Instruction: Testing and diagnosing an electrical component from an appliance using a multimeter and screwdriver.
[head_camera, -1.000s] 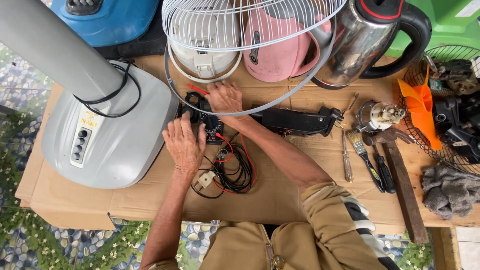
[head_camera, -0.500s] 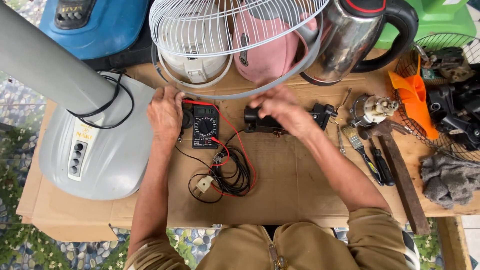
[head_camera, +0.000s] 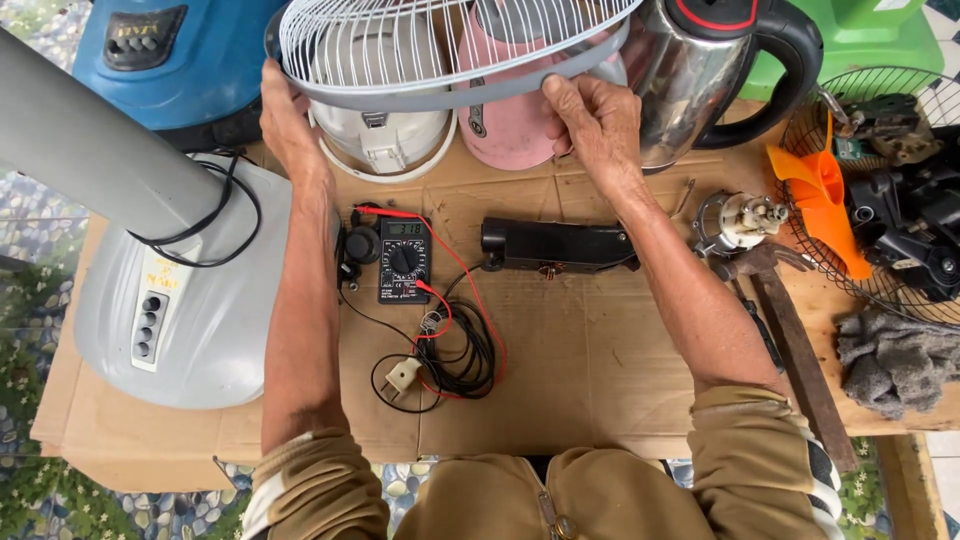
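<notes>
fan guard | white wire grille, grey rim | raised above bench, tilted

Olive-tan jacket with a front zip, sleeves pushed up, and a striped cuff on the right.

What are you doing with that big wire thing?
A person has both hands up on a white wire fan guard: the left hand holds its rim on one side, the right hand on the other. Below them, on the cardboard-covered table, lie a black multimeter with red and black leads, a white plug and a black housing. The grey fan base stands to the left.
</notes>
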